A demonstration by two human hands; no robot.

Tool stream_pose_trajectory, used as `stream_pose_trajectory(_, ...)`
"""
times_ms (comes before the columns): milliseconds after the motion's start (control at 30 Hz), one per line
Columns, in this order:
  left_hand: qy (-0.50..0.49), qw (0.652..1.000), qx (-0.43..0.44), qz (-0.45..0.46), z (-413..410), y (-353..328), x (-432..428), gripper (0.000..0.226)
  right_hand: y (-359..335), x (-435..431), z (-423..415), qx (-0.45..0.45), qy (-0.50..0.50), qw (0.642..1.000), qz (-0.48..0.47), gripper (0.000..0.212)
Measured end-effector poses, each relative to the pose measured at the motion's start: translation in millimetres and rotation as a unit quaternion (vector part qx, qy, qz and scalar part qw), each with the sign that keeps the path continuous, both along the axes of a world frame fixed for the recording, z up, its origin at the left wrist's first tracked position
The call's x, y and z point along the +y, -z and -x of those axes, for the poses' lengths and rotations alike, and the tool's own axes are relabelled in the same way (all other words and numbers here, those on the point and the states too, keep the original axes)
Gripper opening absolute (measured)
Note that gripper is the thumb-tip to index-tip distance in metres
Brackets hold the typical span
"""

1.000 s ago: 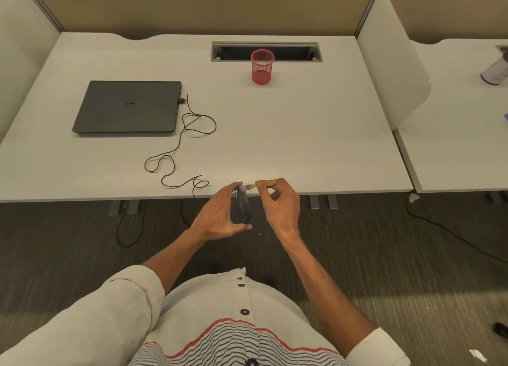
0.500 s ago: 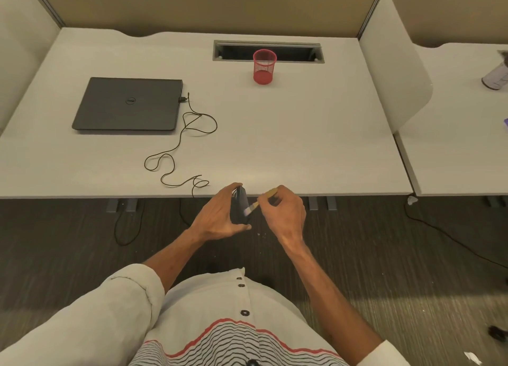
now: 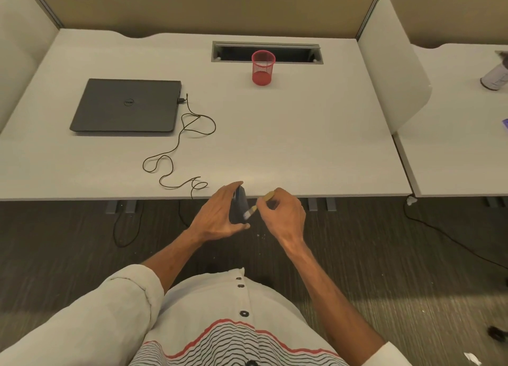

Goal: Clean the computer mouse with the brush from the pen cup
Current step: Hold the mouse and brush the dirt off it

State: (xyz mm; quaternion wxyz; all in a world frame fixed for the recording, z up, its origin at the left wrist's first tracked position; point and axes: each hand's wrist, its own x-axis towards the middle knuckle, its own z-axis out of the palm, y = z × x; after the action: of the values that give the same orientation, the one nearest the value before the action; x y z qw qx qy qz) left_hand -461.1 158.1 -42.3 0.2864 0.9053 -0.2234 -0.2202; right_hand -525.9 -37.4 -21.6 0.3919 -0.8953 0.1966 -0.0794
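Head view, one frame. The person stands at the near edge of the white desk [image 3: 275, 134], both hands held just off that edge, above the carpeted floor [image 3: 412, 255].

Left hand [image 3: 220, 217]: fingers curled around the dark computer mouse [image 3: 239, 206], thumb at its near end, fingertips over its far end. The mouse is held on edge, its broad face turned toward the right hand. Which face of the mouse this is cannot be told.

Right hand [image 3: 286, 217]: fingers pinched narrow on the wooden handle of a small brush [image 3: 257, 206]. Handle points up and to the far right; the pale bristle tip points down-left and touches the facing side of the mouse.

On the desk: red mesh pen cup [image 3: 263, 68] stands upright at far centre, just in front of the cable slot [image 3: 266, 52], well apart from the hands. Nothing shows above its rim. A closed dark laptop [image 3: 126, 105] lies far left. A thin black cable [image 3: 176, 156] is plugged in at its right side and runs in loose loops toward the near edge, ending just left of the left hand.
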Motion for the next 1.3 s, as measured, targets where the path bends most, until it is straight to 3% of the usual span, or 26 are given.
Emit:
stream_pose_trajectory(167,0.005,1.000,-0.014,-0.001,-1.7,-0.4,-2.6,0.120,-8.7,6.2,-8.3,-0.073,0.015,0.996,-0.042,0.015)
stream_pose_trajectory(467,0.006,1.000,-0.018,-0.014,-1.3,-0.9,-3.4,0.120,5.1,-0.5,4.8,0.028,-0.022,0.998,0.049,0.020)
stream_pose_trajectory(667,0.009,1.000,-0.025,-0.014,0.9,-1.6,-4.1,0.122,-7.0,5.2,-0.5,-0.066,0.001,0.998,-0.022,0.013)
stream_pose_trajectory(933,-0.010,1.000,-0.009,-0.012,1.5,-2.4,-0.3,0.121,8.6,-3.0,9.4,0.029,-0.007,1.000,0.010,0.016)
stream_pose_trajectory(1033,-0.018,1.000,0.008,-0.014,3.0,-1.9,0.7,0.126,9.6,-13.5,5.9,0.029,0.027,0.998,-0.043,0.019)
stream_pose_trajectory(1167,-0.015,1.000,0.024,-0.006,3.9,-1.9,-0.5,0.127,5.0,-11.6,-3.3,-0.001,0.054,0.979,-0.194,0.020)
stream_pose_trajectory(1300,-0.018,1.000,0.016,0.003,3.3,-4.6,-2.3,0.128,9.4,-1.8,-6.7,0.010,0.055,0.971,-0.234,0.021)
